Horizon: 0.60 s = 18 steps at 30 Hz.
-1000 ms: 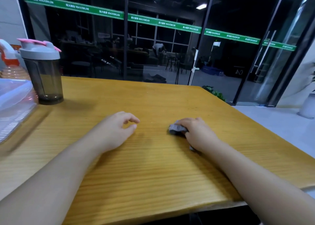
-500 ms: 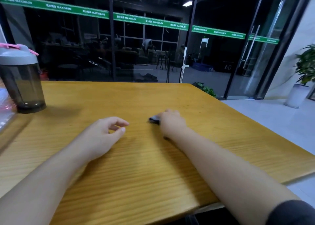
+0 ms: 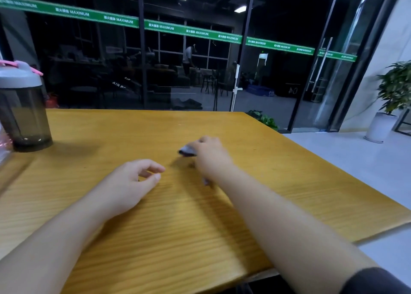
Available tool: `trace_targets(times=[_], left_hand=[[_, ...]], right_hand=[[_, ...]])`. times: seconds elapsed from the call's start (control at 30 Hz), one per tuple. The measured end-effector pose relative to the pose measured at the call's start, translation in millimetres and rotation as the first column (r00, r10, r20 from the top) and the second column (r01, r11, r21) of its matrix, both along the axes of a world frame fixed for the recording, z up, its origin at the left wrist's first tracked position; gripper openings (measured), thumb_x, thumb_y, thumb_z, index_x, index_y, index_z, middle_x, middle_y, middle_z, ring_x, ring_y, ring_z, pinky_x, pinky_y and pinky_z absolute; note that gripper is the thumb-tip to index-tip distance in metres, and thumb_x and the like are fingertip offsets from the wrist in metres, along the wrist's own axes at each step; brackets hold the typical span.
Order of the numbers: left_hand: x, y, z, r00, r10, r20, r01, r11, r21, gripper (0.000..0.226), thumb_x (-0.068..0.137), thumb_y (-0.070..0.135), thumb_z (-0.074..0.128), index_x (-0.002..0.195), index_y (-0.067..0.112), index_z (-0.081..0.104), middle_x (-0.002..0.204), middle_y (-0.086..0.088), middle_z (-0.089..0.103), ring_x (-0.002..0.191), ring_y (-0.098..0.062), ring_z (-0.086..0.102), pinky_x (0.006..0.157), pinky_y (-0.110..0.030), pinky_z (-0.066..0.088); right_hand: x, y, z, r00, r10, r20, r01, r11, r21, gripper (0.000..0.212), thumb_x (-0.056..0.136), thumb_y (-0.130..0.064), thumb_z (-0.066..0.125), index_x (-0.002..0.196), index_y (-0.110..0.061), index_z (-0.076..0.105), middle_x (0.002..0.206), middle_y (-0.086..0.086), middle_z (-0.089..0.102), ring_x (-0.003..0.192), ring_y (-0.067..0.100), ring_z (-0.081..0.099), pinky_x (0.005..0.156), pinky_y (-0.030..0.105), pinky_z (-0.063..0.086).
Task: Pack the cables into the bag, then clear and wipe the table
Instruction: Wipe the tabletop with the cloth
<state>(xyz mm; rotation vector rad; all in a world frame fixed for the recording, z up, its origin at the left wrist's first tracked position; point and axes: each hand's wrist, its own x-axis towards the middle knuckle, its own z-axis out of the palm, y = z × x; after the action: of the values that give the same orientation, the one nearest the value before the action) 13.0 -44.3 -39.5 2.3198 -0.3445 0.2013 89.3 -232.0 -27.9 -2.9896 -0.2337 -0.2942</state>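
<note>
Right now I see my right hand (image 3: 210, 154) pressing a grey cloth (image 3: 188, 150) onto the desk (image 3: 289, 182) near its middle, its grip curled over the cloth, blurred. My left hand (image 3: 131, 184) rests on the desk beside it, grip loose, fingers lightly curled and holding nothing. A bottle (image 3: 22, 109) stands at far left.

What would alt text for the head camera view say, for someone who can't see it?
A person's right hand presses a small grey cloth onto a yellow wooden table, while the left hand rests on the wood, loosely curled and holding nothing. A dark shaker bottle with a grey lid stands at the far left, before a dark glass wall.
</note>
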Motion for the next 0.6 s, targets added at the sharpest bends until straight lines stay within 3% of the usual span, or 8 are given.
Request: trace_targets(times=[0.07, 0.1, 0.23, 0.4, 0.6], left_hand=[[0, 0, -1, 1.000, 0.005, -0.005, -0.005, 1.000, -0.005, 0.018, 0.091, 0.023, 0.056, 0.092, 0.040, 0.062, 0.094, 0.018, 0.060, 0.092, 0.006, 0.055, 0.069, -0.011, 0.038], [0, 1, -1, 1.000, 0.010, -0.013, -0.010, 1.000, -0.006, 0.017, 0.091, 0.024, 0.055, 0.093, 0.040, 0.062, 0.094, 0.018, 0.060, 0.090, 0.005, 0.055, 0.068, -0.012, 0.038], [3, 0, -1, 1.000, -0.003, -0.026, 0.002, 1.000, -0.020, 0.016, 0.091, 0.026, 0.055, 0.093, 0.040, 0.063, 0.094, 0.017, 0.061, 0.087, 0.003, 0.056, 0.067, -0.014, 0.038], [4, -6, -5, 0.998, -0.051, -0.021, 0.051, 0.999, 0.005, 0.021, 0.091, 0.022, 0.056, 0.088, 0.042, 0.062, 0.094, 0.017, 0.062, 0.090, 0.004, 0.056, 0.070, -0.014, 0.038], [0, -12, -5, 0.996, -0.086, -0.032, 0.087, 0.996, 0.031, 0.021, 0.090, 0.022, 0.057, 0.089, 0.042, 0.061, 0.096, 0.017, 0.062, 0.090, 0.004, 0.057, 0.072, -0.012, 0.038]], right_hand=[[5, 24, -10, 0.991, 0.131, 0.005, -0.131, 0.991, -0.009, 0.051, 0.092, -0.008, 0.045, 0.139, -0.028, 0.044, 0.133, 0.005, 0.042, 0.126, 0.028, 0.035, 0.098, 0.043, 0.042], [7, 24, -14, 0.993, 0.119, -0.026, -0.120, 0.993, -0.016, 0.050, 0.094, -0.010, 0.039, 0.140, -0.029, 0.043, 0.131, 0.006, 0.044, 0.125, 0.027, 0.036, 0.098, 0.042, 0.042], [11, -40, -12, 0.979, -0.170, -0.109, 0.169, 0.985, -0.018, 0.046, 0.094, -0.009, 0.037, 0.136, -0.025, 0.046, 0.127, 0.009, 0.046, 0.121, 0.029, 0.040, 0.090, 0.040, 0.043], [-10, -165, -14, 0.810, -0.578, -0.099, 0.575, 0.816, -0.057, 0.035, 0.091, -0.013, 0.050, 0.126, -0.013, 0.051, 0.122, 0.011, 0.048, 0.116, 0.030, 0.042, 0.094, 0.043, 0.045], [-44, -246, -14, 0.653, -0.743, -0.142, 0.746, 0.664, -0.043, 0.043, 0.087, -0.013, 0.056, 0.129, -0.010, 0.050, 0.125, 0.013, 0.047, 0.120, 0.030, 0.039, 0.090, 0.041, 0.043]])
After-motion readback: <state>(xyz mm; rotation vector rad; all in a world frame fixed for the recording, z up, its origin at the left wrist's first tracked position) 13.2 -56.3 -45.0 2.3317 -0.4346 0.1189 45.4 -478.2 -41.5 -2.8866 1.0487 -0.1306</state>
